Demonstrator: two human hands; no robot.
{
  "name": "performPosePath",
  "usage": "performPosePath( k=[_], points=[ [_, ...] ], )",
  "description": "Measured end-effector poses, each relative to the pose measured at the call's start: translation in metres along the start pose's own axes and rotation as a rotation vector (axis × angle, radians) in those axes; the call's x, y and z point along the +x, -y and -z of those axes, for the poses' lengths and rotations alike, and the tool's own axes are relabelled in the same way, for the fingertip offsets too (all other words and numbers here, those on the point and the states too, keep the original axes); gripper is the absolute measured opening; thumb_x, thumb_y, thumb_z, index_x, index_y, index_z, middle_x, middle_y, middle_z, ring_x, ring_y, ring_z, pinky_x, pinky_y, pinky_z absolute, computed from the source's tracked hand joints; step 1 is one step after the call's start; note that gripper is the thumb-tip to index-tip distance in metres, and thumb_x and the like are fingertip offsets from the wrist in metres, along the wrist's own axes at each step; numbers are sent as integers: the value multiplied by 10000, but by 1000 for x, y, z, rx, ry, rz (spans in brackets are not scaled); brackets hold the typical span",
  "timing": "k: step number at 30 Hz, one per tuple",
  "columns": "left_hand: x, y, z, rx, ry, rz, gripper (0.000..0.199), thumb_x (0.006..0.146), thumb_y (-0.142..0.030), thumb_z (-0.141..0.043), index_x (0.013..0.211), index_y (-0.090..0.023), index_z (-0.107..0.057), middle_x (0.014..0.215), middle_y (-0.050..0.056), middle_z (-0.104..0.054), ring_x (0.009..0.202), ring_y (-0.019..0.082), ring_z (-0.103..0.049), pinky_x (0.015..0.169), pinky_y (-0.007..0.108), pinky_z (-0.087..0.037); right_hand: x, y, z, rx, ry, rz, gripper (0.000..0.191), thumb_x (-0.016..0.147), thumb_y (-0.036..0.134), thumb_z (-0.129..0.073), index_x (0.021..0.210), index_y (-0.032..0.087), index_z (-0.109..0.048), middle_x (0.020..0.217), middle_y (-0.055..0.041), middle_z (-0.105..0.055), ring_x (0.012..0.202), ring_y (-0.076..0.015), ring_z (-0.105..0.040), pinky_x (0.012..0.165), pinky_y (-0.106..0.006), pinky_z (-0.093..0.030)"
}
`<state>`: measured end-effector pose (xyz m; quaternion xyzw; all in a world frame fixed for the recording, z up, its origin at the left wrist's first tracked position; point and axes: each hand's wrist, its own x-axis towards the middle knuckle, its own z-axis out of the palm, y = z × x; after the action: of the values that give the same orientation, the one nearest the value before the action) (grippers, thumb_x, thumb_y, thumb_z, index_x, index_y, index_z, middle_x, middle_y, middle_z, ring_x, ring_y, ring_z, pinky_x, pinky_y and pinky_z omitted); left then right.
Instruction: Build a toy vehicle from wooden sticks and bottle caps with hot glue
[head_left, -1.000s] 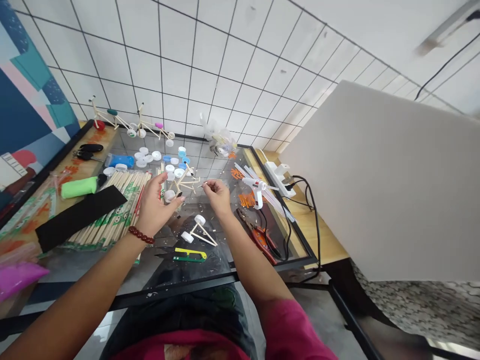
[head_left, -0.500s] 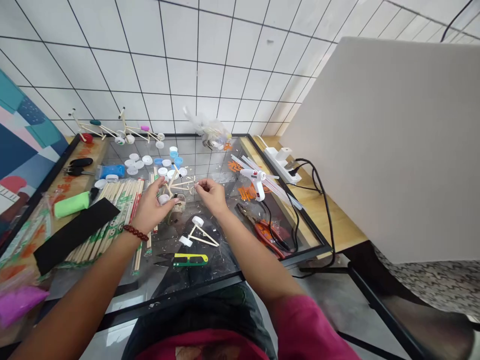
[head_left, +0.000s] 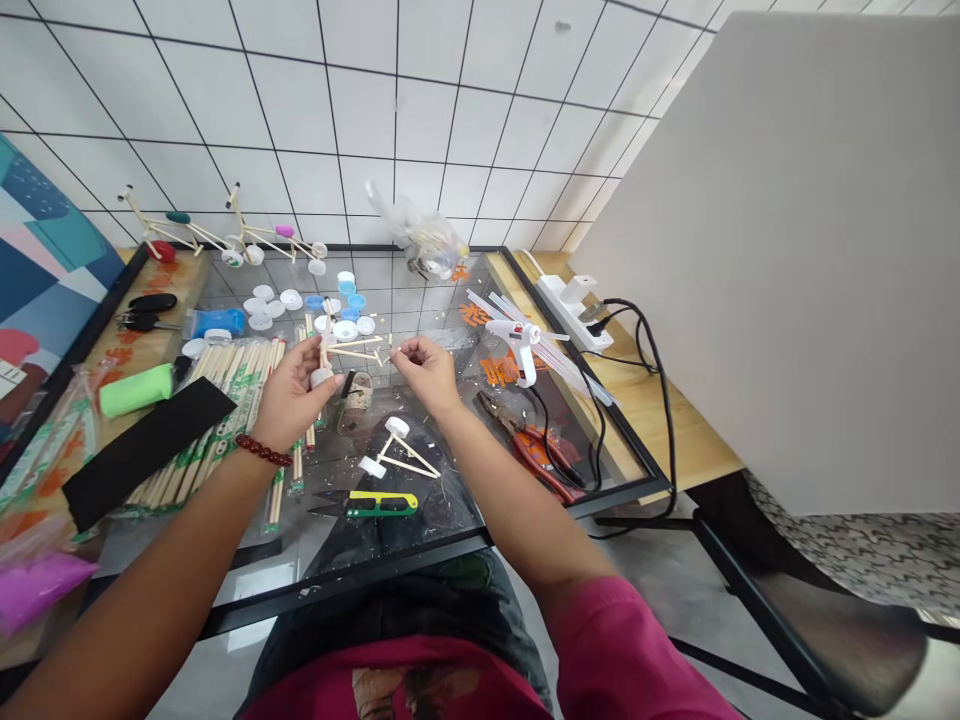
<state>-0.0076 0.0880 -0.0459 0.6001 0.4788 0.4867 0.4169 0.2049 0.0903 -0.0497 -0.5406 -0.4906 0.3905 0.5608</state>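
Observation:
My left hand (head_left: 298, 393) is closed round one end of a small frame of wooden sticks (head_left: 352, 348), with a white cap by its fingertips. The frame's thin sticks point right, towards my right hand (head_left: 425, 372). The fingers of my right hand are pinched together near the stick ends; what they hold is too small to make out. Below the hands lies a second stick frame (head_left: 406, 462) with two white caps. Yellow-green snips (head_left: 382, 503) lie nearer the table's front edge.
Wrapped chopsticks (head_left: 217, 420) and a black strip (head_left: 150, 455) lie at left. Bottle caps (head_left: 291, 299) are spread behind the left hand. A glue gun (head_left: 517, 343), red-handled pliers (head_left: 529, 450) and a power strip (head_left: 570, 315) with cables are at right.
My left hand has moved slightly left and tilted the stick frame, its fingers now closer round it. The camera view has shifted a little. My right hand stays pinched.

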Motion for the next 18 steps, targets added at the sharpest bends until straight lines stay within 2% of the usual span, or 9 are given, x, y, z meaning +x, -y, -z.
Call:
performPosePath(
  k=[9, 18],
  points=[
    [-1, 0, -3, 26, 71, -29, 825, 710, -369, -809, 1450, -140, -528, 1430, 200, -642, 1364, 361, -598, 1179, 534, -471, -2, 1, 2, 31, -73, -2, 229, 722, 421, -706, 712, 204, -633, 660, 29, -593, 618, -117, -497, 614, -252, -421],
    [1, 5, -2, 122, 86, -62, 783, 739, -350, -783, 1459, -155, -546, 1509, 198, -581, 1384, 369, -579, 1184, 542, -469, -3, 1, 1, -30, -39, -11, 214, 749, 404, -700, 695, 207, -636, 632, 37, -587, 605, -117, -499, 613, -253, -422]
  ],
)
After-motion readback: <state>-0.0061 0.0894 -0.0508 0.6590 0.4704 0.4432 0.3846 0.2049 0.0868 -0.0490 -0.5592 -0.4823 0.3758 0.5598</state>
